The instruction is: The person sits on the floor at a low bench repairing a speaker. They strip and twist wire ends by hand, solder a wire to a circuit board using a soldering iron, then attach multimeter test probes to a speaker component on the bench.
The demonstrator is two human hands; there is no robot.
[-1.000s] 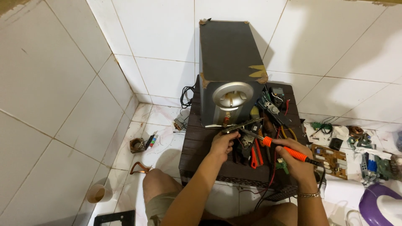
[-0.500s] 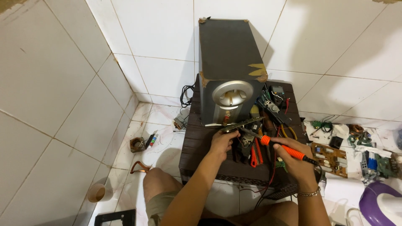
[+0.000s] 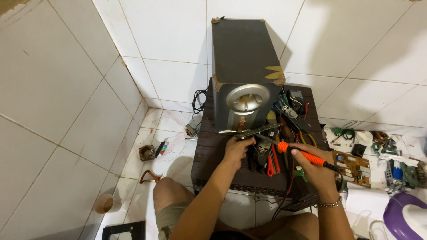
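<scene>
Dark woven surface [image 3: 213, 155], low, on a white tile floor. Left hand [image 3: 235, 149] pinches the edge of a narrow circuit board [image 3: 260, 131] just before the grey speaker box [image 3: 242, 71]. Right hand [image 3: 313, 171] closed round an orange-handled soldering iron [image 3: 302, 155], tip at the board. Advice: brace the board level (wires crowd nearby); touch only the joint.

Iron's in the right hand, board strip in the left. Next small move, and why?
Probably ease the soldering iron tip down-left onto the circuit board strip. The left hand steadies the strip's near end, while the right hand has the tip just short of it.
</scene>
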